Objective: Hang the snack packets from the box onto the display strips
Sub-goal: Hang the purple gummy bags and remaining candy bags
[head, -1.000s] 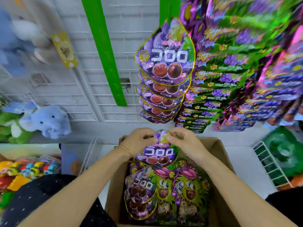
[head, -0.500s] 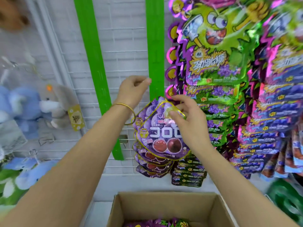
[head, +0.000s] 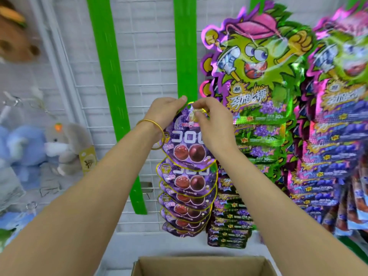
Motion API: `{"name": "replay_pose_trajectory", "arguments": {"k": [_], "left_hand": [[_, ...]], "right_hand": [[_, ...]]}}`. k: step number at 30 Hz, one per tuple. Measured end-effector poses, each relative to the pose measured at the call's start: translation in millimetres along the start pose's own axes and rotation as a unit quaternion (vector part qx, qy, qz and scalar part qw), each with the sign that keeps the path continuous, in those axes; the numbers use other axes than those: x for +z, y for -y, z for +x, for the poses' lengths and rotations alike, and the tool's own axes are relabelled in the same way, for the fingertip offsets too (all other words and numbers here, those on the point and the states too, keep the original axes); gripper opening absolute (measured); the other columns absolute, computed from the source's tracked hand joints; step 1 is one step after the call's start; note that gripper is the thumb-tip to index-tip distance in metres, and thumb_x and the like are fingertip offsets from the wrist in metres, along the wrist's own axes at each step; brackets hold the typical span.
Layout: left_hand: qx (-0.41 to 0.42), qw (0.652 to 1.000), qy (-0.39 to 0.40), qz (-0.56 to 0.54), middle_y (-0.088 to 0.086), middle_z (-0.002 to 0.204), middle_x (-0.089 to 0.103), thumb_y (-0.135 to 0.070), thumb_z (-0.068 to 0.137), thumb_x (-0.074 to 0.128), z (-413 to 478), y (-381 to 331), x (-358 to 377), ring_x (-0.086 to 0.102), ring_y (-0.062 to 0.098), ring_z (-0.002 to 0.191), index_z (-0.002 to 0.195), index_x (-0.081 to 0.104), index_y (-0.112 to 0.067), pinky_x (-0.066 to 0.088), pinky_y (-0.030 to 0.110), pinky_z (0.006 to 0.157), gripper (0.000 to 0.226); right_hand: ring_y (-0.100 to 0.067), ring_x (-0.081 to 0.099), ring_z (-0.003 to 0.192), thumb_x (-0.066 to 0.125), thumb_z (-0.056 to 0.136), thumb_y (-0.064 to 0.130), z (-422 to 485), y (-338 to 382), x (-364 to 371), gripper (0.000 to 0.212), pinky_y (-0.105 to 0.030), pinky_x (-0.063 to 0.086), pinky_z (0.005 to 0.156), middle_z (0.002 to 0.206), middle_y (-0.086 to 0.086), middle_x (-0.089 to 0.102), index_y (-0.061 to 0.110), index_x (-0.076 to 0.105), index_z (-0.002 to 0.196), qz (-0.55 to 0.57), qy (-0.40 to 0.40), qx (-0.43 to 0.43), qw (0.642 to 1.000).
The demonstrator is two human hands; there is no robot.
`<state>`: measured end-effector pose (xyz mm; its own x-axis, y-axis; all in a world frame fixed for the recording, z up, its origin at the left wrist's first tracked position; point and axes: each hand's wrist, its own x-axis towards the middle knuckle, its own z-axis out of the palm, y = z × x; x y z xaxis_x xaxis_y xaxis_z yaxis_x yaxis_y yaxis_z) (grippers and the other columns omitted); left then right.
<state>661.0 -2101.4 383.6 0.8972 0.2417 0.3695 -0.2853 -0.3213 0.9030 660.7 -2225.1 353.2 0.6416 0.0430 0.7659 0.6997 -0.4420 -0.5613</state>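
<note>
both hands, left (head: 165, 110) and right (head: 211, 118), pinching top of purple packet (head: 187, 144) at green strip (head: 186, 56). could miss hook, slip, fall beside box (head: 201, 264).

The top edge of the purple grape-gummy packet (head: 187, 144) is covered by the left hand (head: 166, 114) and the right hand (head: 211, 124), so whether it is hooked on the middle green display strip (head: 185, 46) cannot be told. That strip's lower part is hidden behind the stacked packets, and the brown cardboard box (head: 201, 265) is cut by the bottom edge — its contents out of sight. The brown plush toy (head: 16, 40) at upper left is blurred and cropped — as are the pink-and-purple packets (head: 338, 124) at the right edge.
</note>
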Motion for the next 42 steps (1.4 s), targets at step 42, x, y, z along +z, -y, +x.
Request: {"name": "replay_pose_trajectory", "arguments": {"k": [42], "left_hand": [[-0.178, 0.974, 0.082, 0.111, -0.009, 0.079, 0.056, 0.004, 0.085, 0.054, -200.0, 231.7, -26.5, 0.053, -0.008, 0.062, 0.102, 0.063, 0.0, 0.042, 0.004, 0.063, 0.019]], "right_hand": [[-0.031, 0.057, 0.102, 0.058, 0.089, 0.022, -413.3, -145.0, 100.0, 0.029, -0.032, 0.043, 0.078, 0.103, -0.016, 0.057, 0.001, 0.053, 0.108, -0.091, 0.524, 0.438, 0.725]]}}
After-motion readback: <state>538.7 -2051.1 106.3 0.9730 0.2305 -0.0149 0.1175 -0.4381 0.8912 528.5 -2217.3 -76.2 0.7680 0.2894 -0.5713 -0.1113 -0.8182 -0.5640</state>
